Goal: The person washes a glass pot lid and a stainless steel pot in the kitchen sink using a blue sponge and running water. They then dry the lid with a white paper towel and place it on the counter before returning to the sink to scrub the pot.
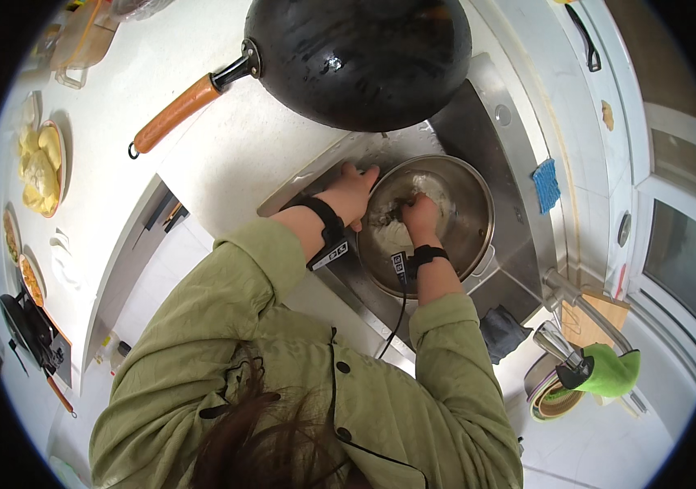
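A round stainless steel pot stands on the sink area in front of me, with white flour and some darker stuff in it. My right hand reaches down inside, its fingers curled into the flour and dark stuff; what they hold is hidden. At the pot's left rim rests my left hand, fingers spread, the thumb by the outer wall. Each wrist wears a black strap with a small marked device.
Beyond the pot a black wok lies with its wooden handle pointing left. A blue cloth hangs at the right, near the faucet with a green cloth. A dark cloth lies nearer. Plates of food stand far left.
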`<state>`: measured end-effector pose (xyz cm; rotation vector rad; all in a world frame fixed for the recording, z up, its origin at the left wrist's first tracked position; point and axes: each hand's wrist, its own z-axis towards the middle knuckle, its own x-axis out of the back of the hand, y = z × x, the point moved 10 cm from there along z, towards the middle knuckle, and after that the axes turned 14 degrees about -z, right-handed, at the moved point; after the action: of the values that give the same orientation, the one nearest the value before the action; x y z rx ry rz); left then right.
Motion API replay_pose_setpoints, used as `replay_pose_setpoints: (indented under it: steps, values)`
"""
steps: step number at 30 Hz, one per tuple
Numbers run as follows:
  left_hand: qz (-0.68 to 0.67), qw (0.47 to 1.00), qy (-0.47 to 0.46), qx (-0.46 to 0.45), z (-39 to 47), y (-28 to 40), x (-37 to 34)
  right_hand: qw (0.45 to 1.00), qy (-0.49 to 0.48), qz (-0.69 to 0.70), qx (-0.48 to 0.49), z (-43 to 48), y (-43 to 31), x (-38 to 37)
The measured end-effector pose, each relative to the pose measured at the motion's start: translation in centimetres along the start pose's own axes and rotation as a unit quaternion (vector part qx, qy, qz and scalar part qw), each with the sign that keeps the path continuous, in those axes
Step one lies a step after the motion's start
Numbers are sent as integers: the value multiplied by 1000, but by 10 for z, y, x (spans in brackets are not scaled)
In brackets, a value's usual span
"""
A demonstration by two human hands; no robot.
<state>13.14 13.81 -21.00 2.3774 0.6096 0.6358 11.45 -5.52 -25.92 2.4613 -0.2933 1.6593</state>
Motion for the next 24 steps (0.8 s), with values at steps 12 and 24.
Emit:
replay_pose_setpoints:
  steps: [12, 24]
  values:
    - [-5, 1000, -5, 16, -3, 1, 2, 978, -160, -97, 90, -13, -30, -9]
    - [-18, 999, -12, 23, -5, 2, 3, 994, -47, -102, 3, -16, 69, 53]
